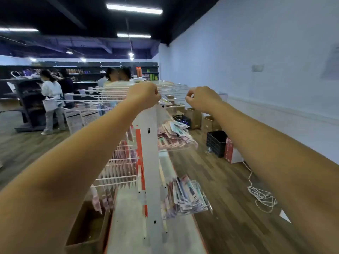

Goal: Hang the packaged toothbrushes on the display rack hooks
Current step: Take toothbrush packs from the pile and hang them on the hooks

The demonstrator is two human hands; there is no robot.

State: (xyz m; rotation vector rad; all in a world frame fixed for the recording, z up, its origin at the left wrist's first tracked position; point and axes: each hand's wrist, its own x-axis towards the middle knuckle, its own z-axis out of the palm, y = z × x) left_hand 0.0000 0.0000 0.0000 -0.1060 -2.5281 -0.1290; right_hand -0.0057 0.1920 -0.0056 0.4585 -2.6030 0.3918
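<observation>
Seen bare from elbow to wrist — no sleeves, watch or rings on left hand (145, 95) or right hand (201, 99).

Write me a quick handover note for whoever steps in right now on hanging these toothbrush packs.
Left hand: fingers curled at the top row of hooks, pinching a clear toothbrush pack at the rack's top.
Right hand: fingers curled around a top hook on the right side; whether it holds a pack is hidden.
Done: lower hooks on the left carry hung packs.
Left: loose packs are piled on the right-side upper tray and lower tray. The long top hooks look mostly bare.
</observation>
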